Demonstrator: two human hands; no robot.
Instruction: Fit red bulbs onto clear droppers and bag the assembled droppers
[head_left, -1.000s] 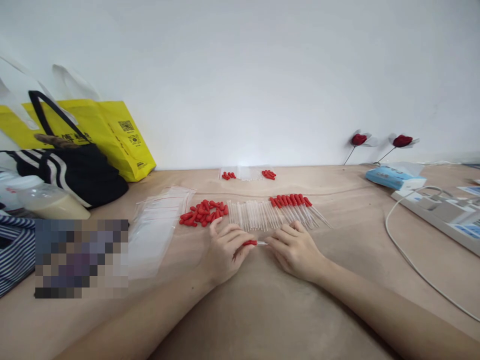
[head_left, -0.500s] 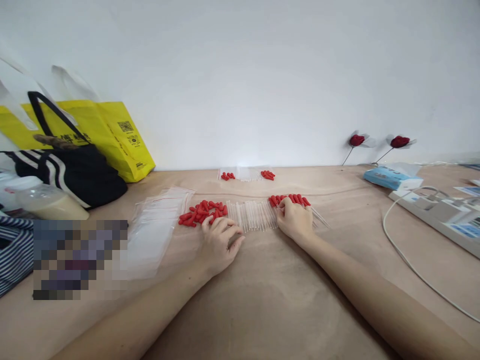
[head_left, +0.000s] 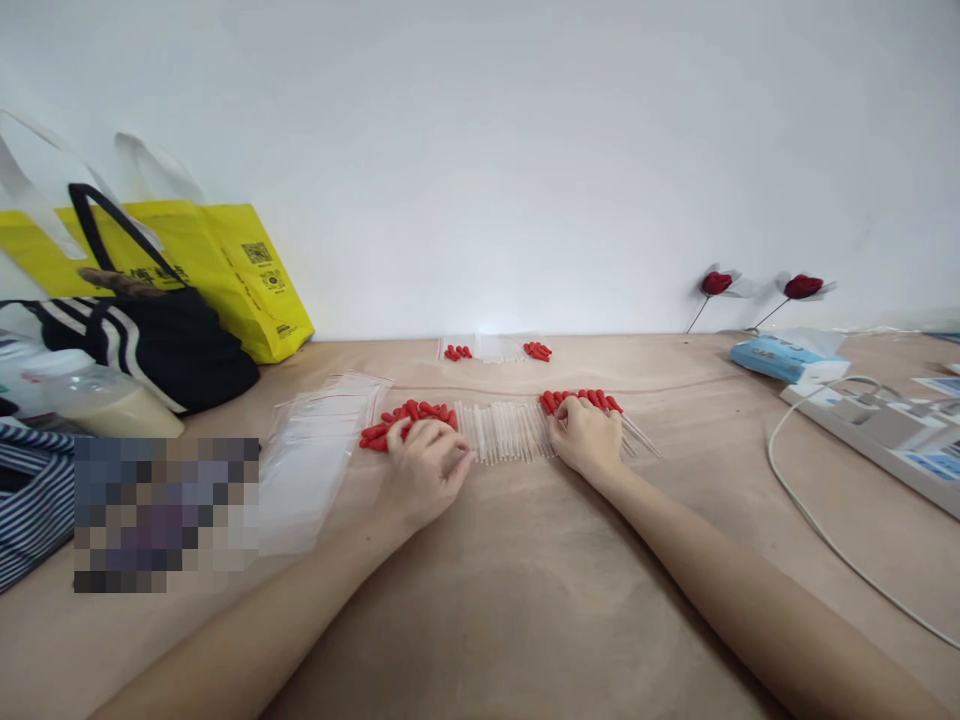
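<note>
My left hand (head_left: pixel 427 465) lies over the near right side of a pile of red rubber bulbs (head_left: pixel 375 432). Its fingers are curled and partly overlap the pile; whatever they pinch is hidden. To its right is a row of thin clear tubes (head_left: pixel 499 432), laid side by side. At the right end of that row my right hand (head_left: pixel 586 435) is closed, its fingertips tucked down out of sight among the tubes. Behind its knuckles shows a line of red bulbs (head_left: pixel 609 403), with tubes (head_left: pixel 641 436) running out from under some of them.
Flat zip bags (head_left: pixel 307 480) lie left of the pile. By the wall rests a filled clear bag (head_left: pixel 499 347) with red bulbs at both ends. Bags (head_left: pixel 281 310) and a bottle (head_left: pixel 124 405) stand left; a tissue pack (head_left: pixel 784 358), power strip (head_left: pixel 862 430) and cable (head_left: pixel 806 530) lie right.
My left hand has drawn slightly left and its fingers have curled more over the red bulbs. My right hand has barely moved. The whole view has shifted a little.
</note>
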